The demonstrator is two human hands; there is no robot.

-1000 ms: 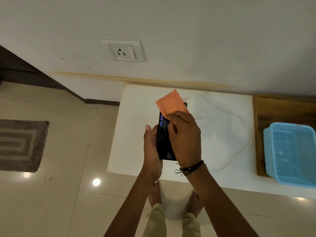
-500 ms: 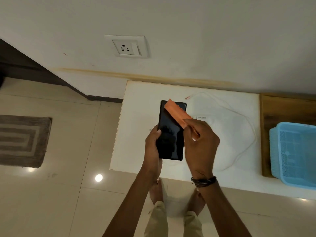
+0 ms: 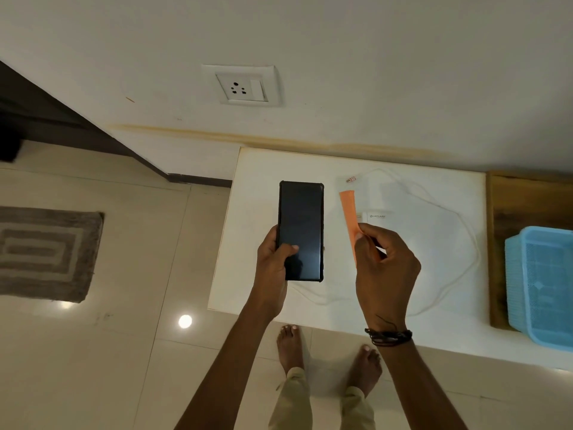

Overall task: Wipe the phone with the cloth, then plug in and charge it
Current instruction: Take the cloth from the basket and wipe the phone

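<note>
White and set against a pale wall, one worktop (image 3: 263, 212) lies under two hands. One left hand (image 3: 273, 268) is wrapped around the lower part of one black phone (image 3: 300, 225), its thumb laid across the dark screen and its fingers curled behind the left edge; the phone is held upright above the worktop's left part, screen toward the camera. One right hand (image 3: 384, 268), beside it and apart from the phone, pinches one orange cloth (image 3: 348, 215) between thumb and fingertips, the cloth standing up from the grip as a narrow folded strip. A dark braided band (image 3: 389, 336) circles the right wrist. Just beyond the right hand, one white charger block (image 3: 376, 217) rests on the worktop, and one white cable (image 3: 459, 243) loops widely around it to the right of that hand, its small plug end (image 3: 351, 180) lying just past the top of the cloth. Farther right of the right hand, one light blue basket (image 3: 539, 287) sits on a wooden surface (image 3: 527, 206); no contents can be made out inside it. Above both hands, one wall socket (image 3: 242, 87) is set in the wall. Left of the left hand, one grey mat (image 3: 43, 252) lies on the tiled floor, and two bare feet (image 3: 290, 346) stand below the hands.
</note>
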